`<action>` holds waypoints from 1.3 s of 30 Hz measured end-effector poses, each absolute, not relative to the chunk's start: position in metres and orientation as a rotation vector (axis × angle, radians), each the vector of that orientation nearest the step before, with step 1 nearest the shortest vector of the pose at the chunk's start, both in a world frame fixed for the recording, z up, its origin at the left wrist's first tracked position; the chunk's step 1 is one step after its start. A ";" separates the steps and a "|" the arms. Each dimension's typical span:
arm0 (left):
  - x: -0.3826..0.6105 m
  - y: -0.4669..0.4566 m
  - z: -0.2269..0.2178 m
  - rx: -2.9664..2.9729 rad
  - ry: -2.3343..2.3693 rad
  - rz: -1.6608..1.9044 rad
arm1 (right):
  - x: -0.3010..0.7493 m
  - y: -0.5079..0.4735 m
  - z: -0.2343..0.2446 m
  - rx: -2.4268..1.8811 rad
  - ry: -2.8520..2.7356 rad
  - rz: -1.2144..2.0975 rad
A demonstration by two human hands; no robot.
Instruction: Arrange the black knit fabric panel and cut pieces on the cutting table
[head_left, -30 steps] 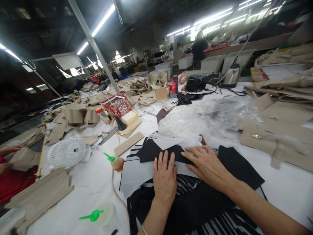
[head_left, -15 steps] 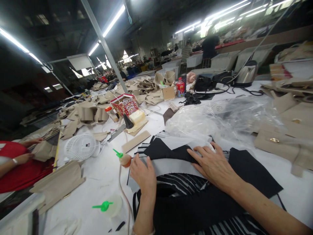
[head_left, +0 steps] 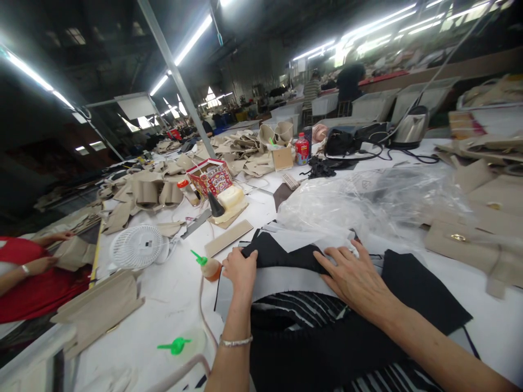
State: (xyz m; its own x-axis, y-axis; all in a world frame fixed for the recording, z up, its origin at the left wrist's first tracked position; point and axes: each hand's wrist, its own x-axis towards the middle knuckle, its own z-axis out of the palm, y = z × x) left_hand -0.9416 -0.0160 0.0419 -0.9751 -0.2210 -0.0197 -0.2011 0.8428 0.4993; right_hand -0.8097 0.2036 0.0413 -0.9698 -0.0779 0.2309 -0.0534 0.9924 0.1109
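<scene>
A stack of black and white fabric pieces (head_left: pixel 286 280) lies on the white table in front of me. My left hand (head_left: pixel 241 270) is closed in a pinch on the left corner of the top black fabric piece (head_left: pixel 281 256). My right hand (head_left: pixel 355 280) lies flat with fingers spread, pressing on the same stack at its right. A black-and-white striped cloth (head_left: pixel 302 307) lies under the stack, near my arms. A glue bottle with a green nozzle (head_left: pixel 207 266) stands just left of my left hand.
Crumpled clear plastic (head_left: pixel 368 198) lies behind the stack. A white fan (head_left: pixel 137 246), a second green-nozzled bottle (head_left: pixel 180 345), beige bag parts (head_left: pixel 147 190), a colourful box (head_left: pixel 208 175) and a kettle (head_left: pixel 411 128) are around. Another person in red (head_left: pixel 32 283) works at the left.
My left hand moved from lying flat on the stack out to its left edge and closed on the black piece's corner. The right hand stayed pressing. The view shifted a little.
</scene>
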 end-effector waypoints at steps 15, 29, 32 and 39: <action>-0.873 0.057 0.057 -0.643 -2.356 -0.913 | -0.827 0.192 0.051 -0.252 -2.386 1.597; -0.838 0.049 0.035 -0.780 -2.333 -1.338 | -0.839 0.197 0.041 -0.527 -1.891 2.402; -0.848 0.052 0.041 -0.535 -2.431 -1.349 | -0.837 0.195 0.045 -0.520 -1.898 2.411; -0.860 0.055 0.038 -0.573 -2.508 -1.403 | -0.836 0.193 0.045 -0.485 -1.964 2.406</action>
